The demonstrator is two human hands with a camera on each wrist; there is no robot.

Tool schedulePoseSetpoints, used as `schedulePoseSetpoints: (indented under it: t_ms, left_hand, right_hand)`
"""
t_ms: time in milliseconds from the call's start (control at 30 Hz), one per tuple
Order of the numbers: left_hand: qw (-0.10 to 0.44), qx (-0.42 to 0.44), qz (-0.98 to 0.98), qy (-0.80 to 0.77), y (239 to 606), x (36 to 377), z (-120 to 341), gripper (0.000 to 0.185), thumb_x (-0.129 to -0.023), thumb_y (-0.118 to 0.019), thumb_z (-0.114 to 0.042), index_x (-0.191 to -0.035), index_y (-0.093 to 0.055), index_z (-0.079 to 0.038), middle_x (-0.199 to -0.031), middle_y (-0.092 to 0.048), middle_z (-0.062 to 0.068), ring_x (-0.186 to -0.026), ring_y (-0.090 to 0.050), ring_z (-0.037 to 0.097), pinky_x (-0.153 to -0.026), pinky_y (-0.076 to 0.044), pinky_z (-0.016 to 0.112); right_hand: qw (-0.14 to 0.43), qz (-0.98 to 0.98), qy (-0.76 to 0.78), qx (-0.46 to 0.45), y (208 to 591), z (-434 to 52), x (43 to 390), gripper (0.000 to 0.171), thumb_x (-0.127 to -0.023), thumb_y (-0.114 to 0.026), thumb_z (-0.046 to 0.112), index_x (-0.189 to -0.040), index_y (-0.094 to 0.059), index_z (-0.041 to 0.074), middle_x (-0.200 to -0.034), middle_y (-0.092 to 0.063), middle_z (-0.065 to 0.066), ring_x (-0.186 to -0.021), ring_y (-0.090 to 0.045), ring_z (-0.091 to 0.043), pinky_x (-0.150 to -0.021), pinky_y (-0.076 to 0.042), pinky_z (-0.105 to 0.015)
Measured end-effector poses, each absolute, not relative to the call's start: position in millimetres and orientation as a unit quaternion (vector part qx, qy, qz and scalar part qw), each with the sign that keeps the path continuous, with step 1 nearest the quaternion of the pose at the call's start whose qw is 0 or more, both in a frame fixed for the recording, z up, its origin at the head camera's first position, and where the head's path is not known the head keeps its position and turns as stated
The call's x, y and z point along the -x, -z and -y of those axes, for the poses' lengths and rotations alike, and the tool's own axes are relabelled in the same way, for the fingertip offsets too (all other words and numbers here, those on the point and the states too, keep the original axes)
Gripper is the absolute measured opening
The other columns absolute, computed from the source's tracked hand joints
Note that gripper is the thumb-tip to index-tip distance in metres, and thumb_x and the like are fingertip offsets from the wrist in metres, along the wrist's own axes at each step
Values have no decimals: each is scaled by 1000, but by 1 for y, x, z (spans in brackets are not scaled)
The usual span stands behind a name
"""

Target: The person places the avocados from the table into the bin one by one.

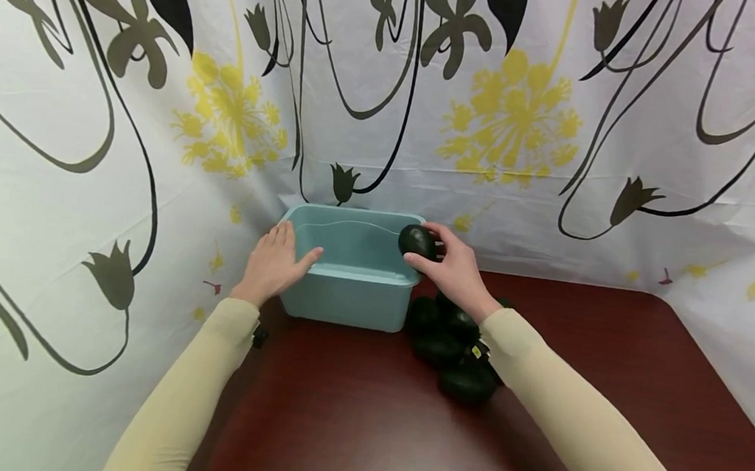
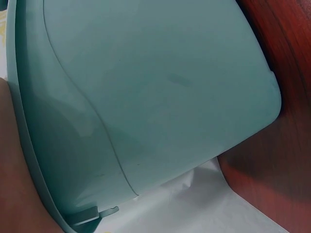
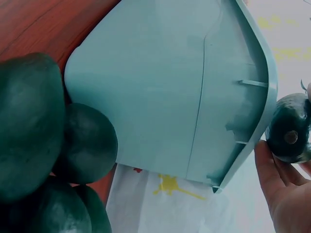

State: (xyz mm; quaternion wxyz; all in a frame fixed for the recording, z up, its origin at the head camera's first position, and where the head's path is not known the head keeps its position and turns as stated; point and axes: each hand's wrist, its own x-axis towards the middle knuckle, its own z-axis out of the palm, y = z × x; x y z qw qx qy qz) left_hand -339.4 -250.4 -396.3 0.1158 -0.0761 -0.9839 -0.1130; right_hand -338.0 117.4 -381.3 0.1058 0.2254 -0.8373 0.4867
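Observation:
A light teal plastic bin (image 1: 349,300) stands on the table against the curtain. My left hand (image 1: 273,263) rests on its left rim, fingers straight and thumb spread over the opening. In my right hand (image 1: 453,265) is a dark green avocado (image 1: 417,241), gripped between thumb and fingers at the bin's right rim. The right wrist view shows this avocado (image 3: 290,128) beside the rim, its round stem scar visible. Below my right forearm several more avocados (image 1: 438,347) lie piled against the bin's right side. The bin's floor is hidden by its front wall.
A dark red-brown table (image 1: 337,410) carries everything. White curtain (image 1: 371,146) with yellow and grey flower prints hangs close behind the bin and along the left. The avocado pile (image 3: 85,143) sits close to the bin's outer wall.

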Motion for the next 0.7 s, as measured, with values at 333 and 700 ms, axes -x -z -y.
schedulePoseSetpoints:
  t_ms: [333,700]
  left_hand:
    - [119,77,984,108,394,337,248,114,-91,-19,-84,-158,-10,8,-163,-15,27,-150,-15,43,-121,-14,54]
    - [124,75,983,109,396,336,249,114,-91,-19,-84,-158,-10,7,-164,-15,26,-150,-16,42,-121,-14,53]
  right_hand:
    - [98,837,-485,-234,379,-102,347,74,-84,-76,56,-148,-47,33,-140,-52,4,-115,-58,-19,-87,-55,-44]
    - [103,849,-455,-248,379,-77,360,75,-82,-78,57,-146,-50,31,-137,-54,4,-115,-57,-20,-89,-54,-44]
